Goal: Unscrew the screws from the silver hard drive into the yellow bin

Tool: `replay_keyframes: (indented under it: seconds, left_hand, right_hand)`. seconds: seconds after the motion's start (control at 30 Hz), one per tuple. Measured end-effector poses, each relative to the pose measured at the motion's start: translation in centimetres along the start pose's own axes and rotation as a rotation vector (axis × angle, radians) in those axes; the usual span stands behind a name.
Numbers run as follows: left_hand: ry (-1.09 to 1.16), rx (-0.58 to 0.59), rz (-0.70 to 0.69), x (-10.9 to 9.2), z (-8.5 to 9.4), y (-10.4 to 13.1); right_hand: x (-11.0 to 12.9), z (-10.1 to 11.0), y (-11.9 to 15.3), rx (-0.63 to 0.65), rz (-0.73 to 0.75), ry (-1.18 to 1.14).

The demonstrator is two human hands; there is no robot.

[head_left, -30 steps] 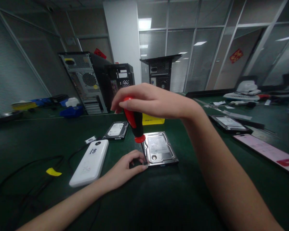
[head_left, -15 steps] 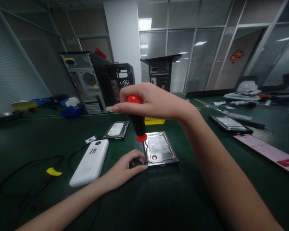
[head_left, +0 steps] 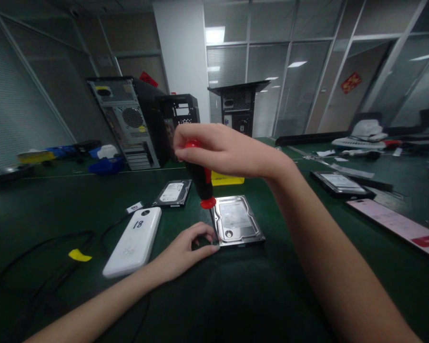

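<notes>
A black and red screwdriver (head_left: 201, 183) stands tilted, its tip at the near left corner of a silver hard drive (head_left: 236, 219) on the green table. My right hand (head_left: 218, 148) is wrapped over the top of its handle. Down at that same corner, my left hand (head_left: 191, 245) has its thumb and fingers curled round the drive's edge and the screwdriver tip. What exactly the fingertips pinch there is too small to tell apart from the drive.
Left of the hands lies a white power bank (head_left: 134, 243) with a black cable. Another hard drive (head_left: 173, 192) is behind it. At the right are a third drive (head_left: 341, 184) and a pink phone (head_left: 396, 227). Computer cases (head_left: 132, 119) stand at the back.
The screwdriver handle has tilted slightly further left, with my right hand. My right thumb and fingers have drawn in around the handle's top. My left hand and the drive have stayed in place.
</notes>
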State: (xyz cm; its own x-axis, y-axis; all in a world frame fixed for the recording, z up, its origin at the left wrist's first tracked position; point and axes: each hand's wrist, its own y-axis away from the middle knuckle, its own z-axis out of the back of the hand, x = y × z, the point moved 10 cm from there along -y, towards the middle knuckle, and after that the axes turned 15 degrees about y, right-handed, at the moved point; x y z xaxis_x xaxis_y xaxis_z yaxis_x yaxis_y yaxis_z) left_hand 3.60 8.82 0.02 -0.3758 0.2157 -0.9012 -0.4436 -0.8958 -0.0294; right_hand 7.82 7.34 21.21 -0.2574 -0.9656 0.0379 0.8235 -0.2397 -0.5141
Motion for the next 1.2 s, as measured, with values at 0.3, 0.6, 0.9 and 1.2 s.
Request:
replay_keyframes:
  seconds: [0.3, 0.6, 0.9, 1.2]
  left_hand:
    - [0.000, -0.004, 0.013, -0.1, 0.0, 0.1]
    - [0.005, 0.003, 0.025, 0.1, 0.1, -0.1]
    - [0.019, 0.000, 0.014, 0.2, 0.1, -0.1]
    - [-0.014, 0.000, 0.036, 0.1, 0.1, 0.0]
  right_hand:
    - [0.2, -0.3, -0.1, 0.020, -0.003, 0.030]
    - [-0.6, -0.4, 0.1, 0.033, -0.049, 0.044]
    - [-0.8, -0.5, 0.1, 0.046, -0.067, 0.018]
    - [0.0, -0.7, 0.1, 0.070, -0.029, -0.062]
